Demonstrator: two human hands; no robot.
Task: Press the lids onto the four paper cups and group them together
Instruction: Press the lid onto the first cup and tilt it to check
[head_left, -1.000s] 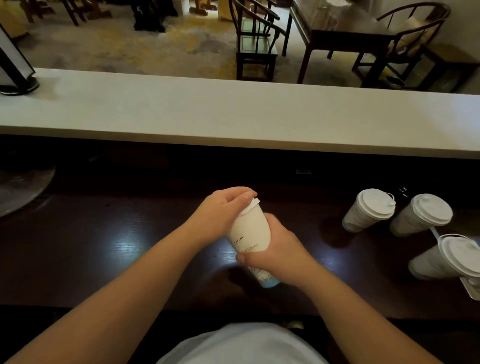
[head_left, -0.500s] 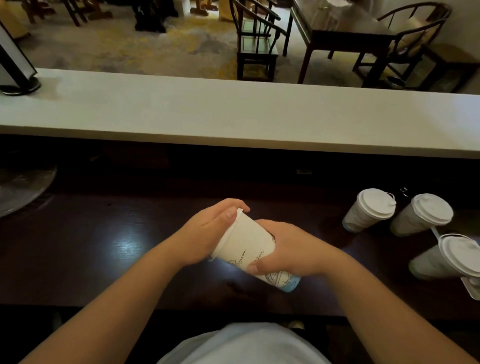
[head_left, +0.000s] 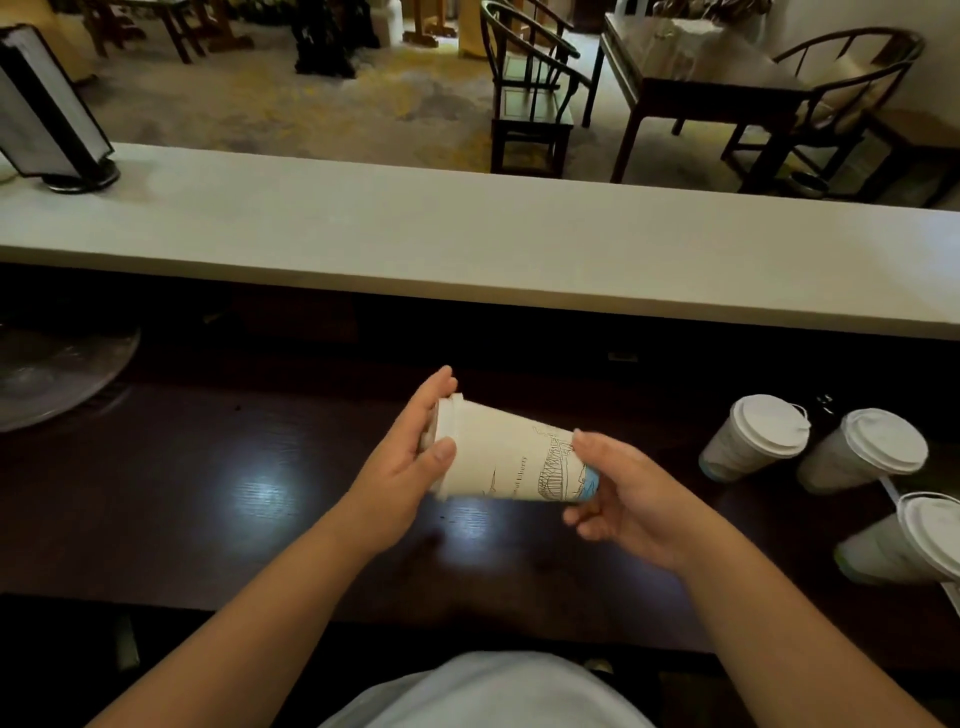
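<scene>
A white paper cup (head_left: 509, 462) with a line drawing and a blue base lies sideways in the air above the dark worktop (head_left: 208, 493). Its white lid (head_left: 451, 415) points left. My left hand (head_left: 410, 467) cups the lid end, palm against the lid, fingers over the rim and thumb on the near side. My right hand (head_left: 628, 493) grips the cup's base, thumb on top and fingers beneath. Three lidded cups stand close together at the right: one (head_left: 753, 436), a second (head_left: 862, 452), and a third (head_left: 904, 540) by the frame's edge.
A long white counter ledge (head_left: 467, 244) runs across behind the worktop. A tilted stand (head_left: 47, 119) sits on its left end. A round metal tray (head_left: 52, 374) lies at the far left. Wooden chairs and a table stand beyond the counter.
The cup has tipped from near upright to lying sideways, lid to the left. My right hand slid from the cup's middle down to its base. My left hand stayed on the lid.
</scene>
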